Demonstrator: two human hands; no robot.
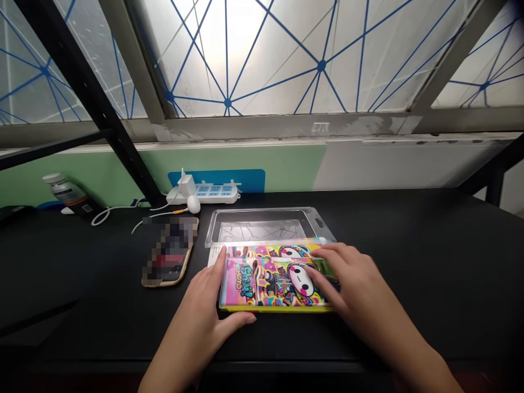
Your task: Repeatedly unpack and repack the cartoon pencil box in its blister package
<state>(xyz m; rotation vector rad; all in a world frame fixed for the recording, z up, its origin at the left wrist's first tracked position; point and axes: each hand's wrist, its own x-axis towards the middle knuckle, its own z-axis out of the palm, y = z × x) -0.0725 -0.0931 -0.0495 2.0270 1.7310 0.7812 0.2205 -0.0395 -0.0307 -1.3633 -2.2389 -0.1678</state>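
Colourful case, flat on counter: left hand grip clasps its 9 o'clock end, right hand grip lies open on the lid; risk, an uneven push likely skids it into clear tray at 12 o'clock.

Open table right; phone left, tray behind.

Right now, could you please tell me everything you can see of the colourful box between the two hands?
The colourful box is flat, rectangular and glossy, printed in pink, yellow and blue with white round-faced cartoon figures and a yellow near edge. It lies flat on the black table, long side towards the person. The left hand braces its left end, thumb along the near edge; the right hand rests open over its right end. A clear plastic tray lies behind; whether they touch is unclear.
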